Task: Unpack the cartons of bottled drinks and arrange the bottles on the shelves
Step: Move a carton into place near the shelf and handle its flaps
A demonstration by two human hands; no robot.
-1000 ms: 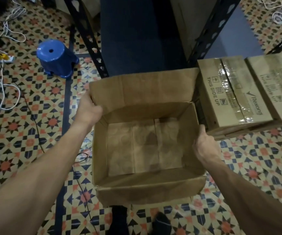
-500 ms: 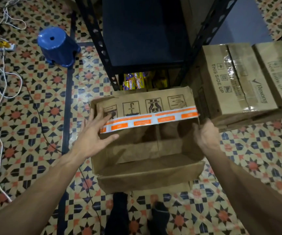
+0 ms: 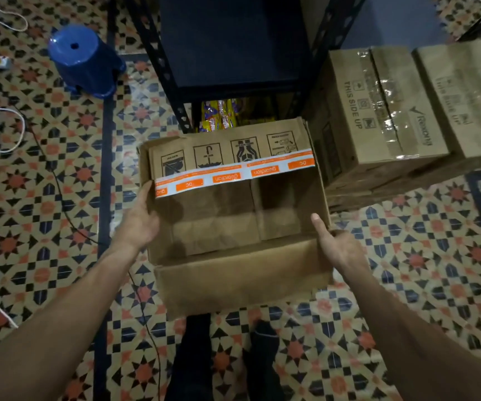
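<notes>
Open carton [image 3: 233, 264] before shelf rack [image 3: 233, 53], sealed cartons [image 3: 384, 111] right.

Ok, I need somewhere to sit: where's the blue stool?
In the head view, the blue stool stands on the tiled floor at upper left, left of the black shelf rack.
</notes>
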